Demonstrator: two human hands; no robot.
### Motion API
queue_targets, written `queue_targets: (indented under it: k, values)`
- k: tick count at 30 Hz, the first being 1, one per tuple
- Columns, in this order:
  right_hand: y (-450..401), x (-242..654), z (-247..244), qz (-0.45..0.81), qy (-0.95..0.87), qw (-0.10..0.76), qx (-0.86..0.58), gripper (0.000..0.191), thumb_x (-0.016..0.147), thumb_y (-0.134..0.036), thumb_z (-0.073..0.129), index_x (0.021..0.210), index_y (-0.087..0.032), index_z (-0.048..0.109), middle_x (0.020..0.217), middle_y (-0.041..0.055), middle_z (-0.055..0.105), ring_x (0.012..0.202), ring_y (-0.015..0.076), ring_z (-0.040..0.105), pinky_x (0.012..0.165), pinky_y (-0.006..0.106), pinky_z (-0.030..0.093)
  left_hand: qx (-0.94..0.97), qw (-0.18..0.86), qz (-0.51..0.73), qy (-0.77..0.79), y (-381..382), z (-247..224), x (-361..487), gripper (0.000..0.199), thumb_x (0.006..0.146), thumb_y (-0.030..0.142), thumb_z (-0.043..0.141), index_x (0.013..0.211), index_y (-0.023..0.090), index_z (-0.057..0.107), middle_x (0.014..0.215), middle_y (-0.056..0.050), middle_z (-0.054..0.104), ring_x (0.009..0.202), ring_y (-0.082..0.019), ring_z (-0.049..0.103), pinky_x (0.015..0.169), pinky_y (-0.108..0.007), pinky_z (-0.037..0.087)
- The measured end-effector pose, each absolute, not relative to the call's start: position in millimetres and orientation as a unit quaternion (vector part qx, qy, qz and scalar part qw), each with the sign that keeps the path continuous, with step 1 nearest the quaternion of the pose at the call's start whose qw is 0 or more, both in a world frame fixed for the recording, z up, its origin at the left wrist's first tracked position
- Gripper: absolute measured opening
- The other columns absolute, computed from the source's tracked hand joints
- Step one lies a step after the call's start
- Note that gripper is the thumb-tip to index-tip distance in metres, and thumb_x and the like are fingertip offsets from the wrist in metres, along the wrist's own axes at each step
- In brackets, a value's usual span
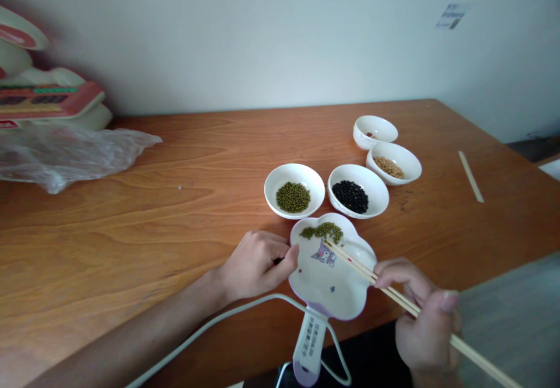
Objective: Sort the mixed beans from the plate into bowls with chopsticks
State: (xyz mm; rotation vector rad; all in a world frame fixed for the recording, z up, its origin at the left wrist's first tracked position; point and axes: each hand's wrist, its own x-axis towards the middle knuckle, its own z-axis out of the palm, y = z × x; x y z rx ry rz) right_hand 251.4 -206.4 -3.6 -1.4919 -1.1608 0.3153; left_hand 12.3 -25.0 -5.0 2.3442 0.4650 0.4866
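My right hand (422, 312) is closed around a pair of wooden chopsticks (361, 268). Their tips touch down beside a cluster of green mung beans (321, 231) at the far end of a flower-shaped plate (345, 294). A purple rim, a printed cartoon figure and a labelled handle mark this plate. My left hand (260, 264) lies on the table with curled fingers, thumb and forefinger at the plate's left rim. Just behind the plate are a white bowl of mung beans (293, 198) and a white bowl of black beans (350, 196).
Farther right stand a bowl of tan beans (388, 167) and a bowl (375, 131) with a few bits inside. A pale strip (471, 177) lies at the right. Clear plastic bag (79, 154) and figurine (48, 96) sit left. A white cable (219, 318) crosses the plate's handle.
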Motion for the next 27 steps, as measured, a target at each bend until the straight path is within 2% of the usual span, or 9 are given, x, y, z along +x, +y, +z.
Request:
queue_targets:
  k: [9, 14, 17, 19, 22, 27]
  values:
    - [-168, 225, 46, 0.108, -0.442, 0.664, -0.593, 0.081, 0.104, -0.077, 0.023, 0.069, -0.023, 0.073, 0.075, 0.0085, 0.067, 0.074, 0.0267, 0.068, 0.067, 0.041, 0.052, 0.903, 0.347, 0.174, 0.183, -24, -5, 12, 0.055, 0.114, 0.03, 0.041, 0.061, 0.018, 0.046, 0.057, 0.002, 0.046, 0.052, -0.009, 0.038, 0.057, -0.028, 0.032]
    - [-141, 214, 70, 0.13, -0.467, 0.65, -0.585, 0.079, 0.102, -0.081, 0.026, 0.075, -0.024, 0.073, 0.082, 0.0094, 0.069, 0.082, 0.0295, 0.07, 0.07, 0.042, 0.054, 0.904, 0.345, 0.172, 0.186, -24, -7, 11, 0.054, 0.114, 0.029, 0.042, 0.061, 0.018, 0.046, 0.058, 0.002, 0.046, 0.053, -0.01, 0.039, 0.057, -0.028, 0.032]
    - [-159, 224, 60, 0.105, -0.458, 0.656, -0.591, 0.08, 0.104, -0.078, 0.019, 0.075, -0.025, 0.072, 0.078, 0.0068, 0.068, 0.078, 0.0267, 0.068, 0.07, 0.04, 0.054, 0.903, 0.348, 0.172, 0.186, -25, -6, 11, 0.054, 0.114, 0.03, 0.041, 0.061, 0.018, 0.044, 0.058, 0.002, 0.046, 0.053, -0.01, 0.039, 0.057, -0.029, 0.032]
    - [-179, 234, 46, 0.11, -0.461, 0.622, -0.623, 0.08, 0.105, -0.075, 0.019, 0.077, -0.024, 0.073, 0.083, 0.0071, 0.071, 0.08, 0.026, 0.068, 0.069, 0.038, 0.052, 0.901, 0.351, 0.174, 0.185, -26, -4, 12, 0.053, 0.113, 0.029, 0.041, 0.061, 0.018, 0.043, 0.058, 0.002, 0.047, 0.053, -0.01, 0.039, 0.057, -0.029, 0.031]
    - [-206, 244, 24, 0.124, -0.484, 0.573, -0.65, 0.084, 0.102, -0.081, 0.016, 0.077, -0.024, 0.073, 0.083, 0.0076, 0.072, 0.08, 0.0256, 0.069, 0.068, 0.037, 0.052, 0.898, 0.359, 0.176, 0.183, -26, -2, 13, 0.053, 0.113, 0.029, 0.04, 0.062, 0.018, 0.041, 0.057, 0.002, 0.046, 0.053, -0.01, 0.038, 0.058, -0.029, 0.031]
    - [-218, 245, 8, 0.134, -0.487, 0.554, -0.662, 0.087, 0.101, -0.082, 0.011, 0.078, -0.023, 0.07, 0.081, 0.0071, 0.07, 0.081, 0.0254, 0.068, 0.071, 0.036, 0.053, 0.899, 0.358, 0.171, 0.187, -25, -3, 12, 0.053, 0.113, 0.029, 0.041, 0.062, 0.018, 0.04, 0.058, 0.002, 0.045, 0.053, -0.01, 0.038, 0.058, -0.029, 0.031]
